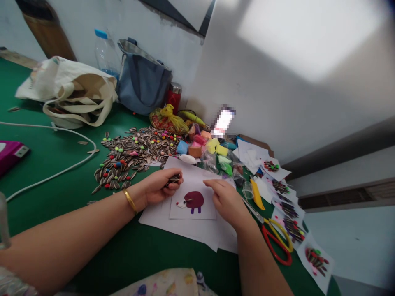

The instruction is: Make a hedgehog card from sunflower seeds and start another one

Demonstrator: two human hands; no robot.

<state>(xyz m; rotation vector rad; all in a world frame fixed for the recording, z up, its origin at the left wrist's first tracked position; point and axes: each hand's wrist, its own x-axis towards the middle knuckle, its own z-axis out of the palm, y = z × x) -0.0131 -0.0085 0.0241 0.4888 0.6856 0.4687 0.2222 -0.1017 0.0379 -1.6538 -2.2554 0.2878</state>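
Note:
My left hand [163, 186] is curled around several striped sunflower seeds [174, 179], just up and left of a small white card [177, 213]. On the card is a hedgehog figure [195, 199] with a maroon body, a white face, a red nose and purple legs. A single seed lies across its body. My right hand [227, 201] hovers at the card's right side, index finger stretched out to the left and the other fingers loosely bent. Nothing shows in its fingers. White paper sheets [160, 220] lie under the card.
Behind my left hand spreads a pile of seeds [138, 148] dotted with coloured bits. Clay packs [194, 151] stand beyond the card. Scissors [276, 238] and finished cards [314, 257] lie right. Bags [143, 82], a red flask [174, 98] and a phone [222, 122] line the back.

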